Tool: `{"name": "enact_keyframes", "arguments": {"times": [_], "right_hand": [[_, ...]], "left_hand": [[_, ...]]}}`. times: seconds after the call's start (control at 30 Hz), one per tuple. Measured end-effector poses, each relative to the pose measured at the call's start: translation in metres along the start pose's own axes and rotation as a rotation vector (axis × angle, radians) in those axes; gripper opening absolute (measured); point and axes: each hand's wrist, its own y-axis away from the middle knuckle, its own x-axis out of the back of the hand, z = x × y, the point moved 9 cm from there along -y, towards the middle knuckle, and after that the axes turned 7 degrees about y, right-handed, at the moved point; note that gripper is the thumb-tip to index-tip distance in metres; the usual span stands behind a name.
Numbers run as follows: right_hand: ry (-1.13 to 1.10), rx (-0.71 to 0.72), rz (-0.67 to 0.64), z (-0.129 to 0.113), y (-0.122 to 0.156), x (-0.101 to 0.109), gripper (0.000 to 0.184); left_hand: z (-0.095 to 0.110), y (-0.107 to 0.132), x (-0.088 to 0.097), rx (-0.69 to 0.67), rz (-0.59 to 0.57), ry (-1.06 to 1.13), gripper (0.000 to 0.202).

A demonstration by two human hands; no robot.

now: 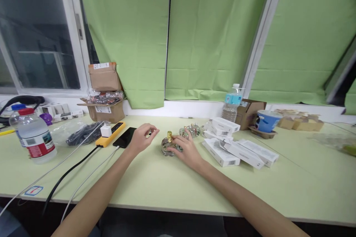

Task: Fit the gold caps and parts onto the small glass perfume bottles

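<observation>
A round clear glass perfume bottle with a gold neck stands upright on the table. My right hand is closed around its right side, fingers by the neck. To the left of the bottle, my left hand hovers with thumb and fingertips pinched together. A small shiny bit shows between those fingers, too small to name. Behind my right hand, more small glass bottles stand close together, partly hidden by it. A black phone lies beside my left hand.
Several white boxes lie piled to the right. Behind them are a water bottle and a blue cup. On the left are a yellow power strip, cables, an open cardboard box and a red-capped bottle.
</observation>
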Motion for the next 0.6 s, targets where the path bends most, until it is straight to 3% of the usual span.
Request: {"name": "enact_keyframes", "arguments": {"times": [0.13,0.23,0.6], "right_hand": [[0.016,0.011,0.001,-0.003,-0.001,0.002,0.017],[0.021,0.020,0.002,-0.003,-0.001,0.002,0.015],[-0.014,0.023,-0.008,-0.004,-0.002,0.003,0.016]], "left_hand": [[0.021,0.004,-0.038,0.033,-0.204,0.136,0.023],[0.021,0.007,-0.051,0.075,-0.273,0.185,0.026],[0.014,0.012,-0.067,0.190,-0.267,0.456,0.030]]}}
